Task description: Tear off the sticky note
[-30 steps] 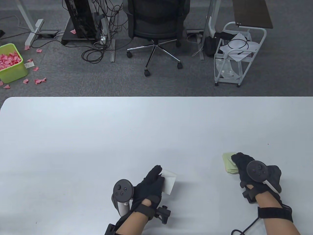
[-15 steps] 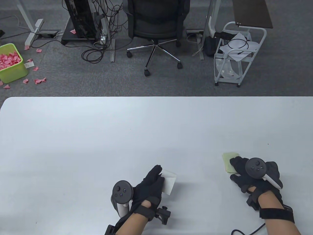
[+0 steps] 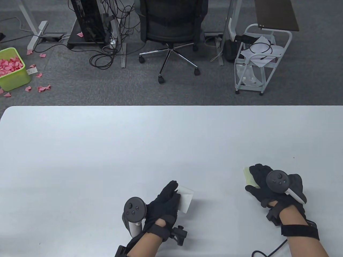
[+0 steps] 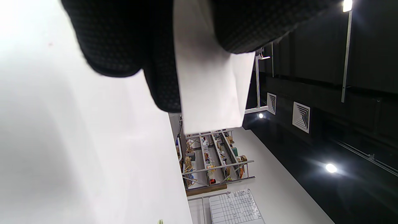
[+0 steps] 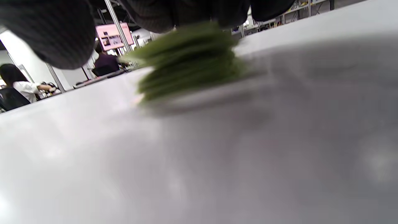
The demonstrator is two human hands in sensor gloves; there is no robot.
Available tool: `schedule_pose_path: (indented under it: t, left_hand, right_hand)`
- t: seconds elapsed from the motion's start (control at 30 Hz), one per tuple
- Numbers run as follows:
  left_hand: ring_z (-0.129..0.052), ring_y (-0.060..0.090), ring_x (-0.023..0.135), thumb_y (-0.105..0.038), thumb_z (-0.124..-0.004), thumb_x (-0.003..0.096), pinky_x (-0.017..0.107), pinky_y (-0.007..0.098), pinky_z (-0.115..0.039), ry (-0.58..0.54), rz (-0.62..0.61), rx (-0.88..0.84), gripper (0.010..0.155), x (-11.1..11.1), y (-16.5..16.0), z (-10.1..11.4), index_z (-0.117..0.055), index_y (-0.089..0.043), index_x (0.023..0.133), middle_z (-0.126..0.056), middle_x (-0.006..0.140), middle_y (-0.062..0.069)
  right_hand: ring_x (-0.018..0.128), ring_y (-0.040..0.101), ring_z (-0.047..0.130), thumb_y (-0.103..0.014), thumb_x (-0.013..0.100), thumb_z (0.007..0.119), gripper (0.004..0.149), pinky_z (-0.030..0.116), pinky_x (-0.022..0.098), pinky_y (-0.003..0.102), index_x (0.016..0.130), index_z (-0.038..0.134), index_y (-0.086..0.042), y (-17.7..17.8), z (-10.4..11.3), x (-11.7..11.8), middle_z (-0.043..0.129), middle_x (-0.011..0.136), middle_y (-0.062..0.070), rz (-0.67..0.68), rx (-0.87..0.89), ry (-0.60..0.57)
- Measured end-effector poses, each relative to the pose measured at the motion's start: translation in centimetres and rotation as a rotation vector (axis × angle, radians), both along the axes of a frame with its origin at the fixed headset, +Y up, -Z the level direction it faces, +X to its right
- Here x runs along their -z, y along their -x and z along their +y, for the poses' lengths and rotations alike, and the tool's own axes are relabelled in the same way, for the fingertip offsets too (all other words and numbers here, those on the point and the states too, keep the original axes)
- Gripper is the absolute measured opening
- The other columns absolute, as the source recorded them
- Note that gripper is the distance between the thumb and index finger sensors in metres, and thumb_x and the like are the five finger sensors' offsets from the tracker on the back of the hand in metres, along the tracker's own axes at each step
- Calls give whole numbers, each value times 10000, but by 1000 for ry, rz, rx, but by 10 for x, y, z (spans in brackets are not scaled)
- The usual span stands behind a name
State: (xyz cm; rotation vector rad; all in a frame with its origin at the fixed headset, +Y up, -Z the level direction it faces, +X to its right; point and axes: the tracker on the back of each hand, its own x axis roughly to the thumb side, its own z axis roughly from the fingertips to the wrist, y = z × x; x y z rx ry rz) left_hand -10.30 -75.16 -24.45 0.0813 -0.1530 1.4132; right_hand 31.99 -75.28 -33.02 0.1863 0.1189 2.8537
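Black glove fabric covers both hands at the near edge of the white table. The left hand holds a pale, almost white sheet of paper on edge, and the left wrist view shows the sheet pinched between thumb and fingers and lifted off the table. To its right, well apart, the right hand lies palm down over a pad of green sticky notes, whose far left edge alone peeks out past the fingertips. In the right wrist view the pad is a blurred, fanned stack lying on the table with the gloved fingers touching its top; whether they are pressing flat or already pinching a top sheet I cannot tell. As a judgement, the step in hand is getting hold of the pad so that a note can be peeled. The next move calls for catching only the top sheet at a free edge and lifting it away from the glued side while the rest of the stack is kept down; the pad looks loose and splayed, so it may slide or lift whole. Beyond the table's far edge, well past both hands, stand an office chair, a white trolley and a green bin of pink paper scraps.
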Motion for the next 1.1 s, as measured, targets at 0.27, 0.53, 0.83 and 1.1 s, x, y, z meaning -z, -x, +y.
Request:
schedule_pose_path:
  t: [0.27, 0.53, 0.83, 1.1]
  left_hand:
    - [-1058, 238, 589, -240, -802, 570, 472, 456, -880, 1, 4, 2, 579, 0, 1, -1, -649, 37, 1055, -940, 846, 116]
    - [-1058, 239, 589, -241, -801, 570, 473, 456, -880, 6, 13, 4, 579, 1, 2, -1, -648, 36, 1055, -941, 845, 116]
    - [-1057, 241, 590, -242, -800, 572, 474, 459, -878, 25, 19, -9, 575, 2, 5, -4, -654, 33, 1055, -941, 844, 119]
    - [-1057, 242, 590, -243, -801, 572, 474, 460, -878, 34, 19, -26, 570, 2, 6, -3, -662, 27, 1054, -942, 845, 116]
  right_hand:
    - [1063, 313, 258, -595, 467, 735, 743, 369, 779, 526, 1036, 375, -282, 5, -18, 13, 276, 1115, -19, -5, -20, 227]
    - [1006, 278, -92, -711, 444, 620, 867, 86, 768, 501, 993, 68, -329, 8, -34, 7, -81, 1050, -74, 27, -78, 390]
    - [980, 263, -161, -733, 411, 425, 802, 57, 767, 497, 939, -45, -355, 17, -38, 7, -183, 998, -88, -5, -204, 412]
    - [964, 238, -200, -738, 422, 394, 770, 18, 754, 480, 917, -82, -389, 16, -40, 6, -223, 978, -124, -25, -197, 440]
